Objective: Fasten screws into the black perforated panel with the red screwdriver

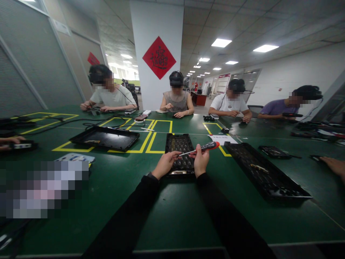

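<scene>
Over a black plastic tray with a pocketed inside [181, 142], both of my hands meet at a screwdriver [210, 145]. Its handle is black and red and points up to the right. My right hand [201, 162] is closed around the front of the handle and the shaft. The thin metal shaft runs left to the fingertips of my left hand [165, 164]. Those fingers are pinched together at the tip; whatever small thing they hold there is hidden. A pale metallic strip [178, 173] lies along the tray's near edge.
A wide black tray [118, 138] lies to the left, and a long black tray [265, 172] to the right. A small black box [275, 151] and a paper sheet [223, 139] are nearby. Several people sit across the green table [167, 216]; other people's hands show at both sides.
</scene>
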